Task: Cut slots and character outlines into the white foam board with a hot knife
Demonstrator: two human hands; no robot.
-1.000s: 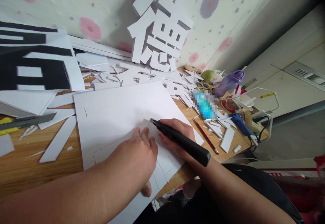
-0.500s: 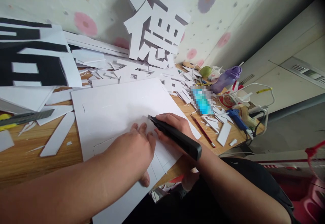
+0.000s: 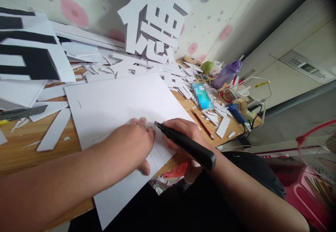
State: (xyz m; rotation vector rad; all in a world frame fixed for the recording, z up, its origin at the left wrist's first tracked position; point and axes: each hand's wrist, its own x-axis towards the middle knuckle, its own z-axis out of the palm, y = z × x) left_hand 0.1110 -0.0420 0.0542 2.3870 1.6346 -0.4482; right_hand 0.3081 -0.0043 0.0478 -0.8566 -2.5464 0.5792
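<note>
A white board (image 3: 110,99) with faint drawn lines lies on the wooden table, its near corner hanging past the edge. On it rests my left hand (image 3: 132,137), fingers spread and pressed to the surface, thumb toward the table's near side. My right hand (image 3: 183,130) grips a black utility knife (image 3: 193,149), its handle slanting back over the wrist. The blade tip meets or nearly meets the board just right of my left fingers; exact contact I cannot tell.
White offcuts litter the table (image 3: 56,158). A large white cut-out character (image 3: 149,21) leans on the wall. At right are a red pencil (image 3: 202,123), a blurred phone (image 3: 203,95), a blue glue gun (image 3: 236,113) and a purple bottle (image 3: 227,74). Another knife (image 3: 26,113) lies left.
The camera view has shifted, so the scene sits further left and higher. Across the board, the knife in my right hand has moved slightly toward me and right. My left hand stays pressed down.
</note>
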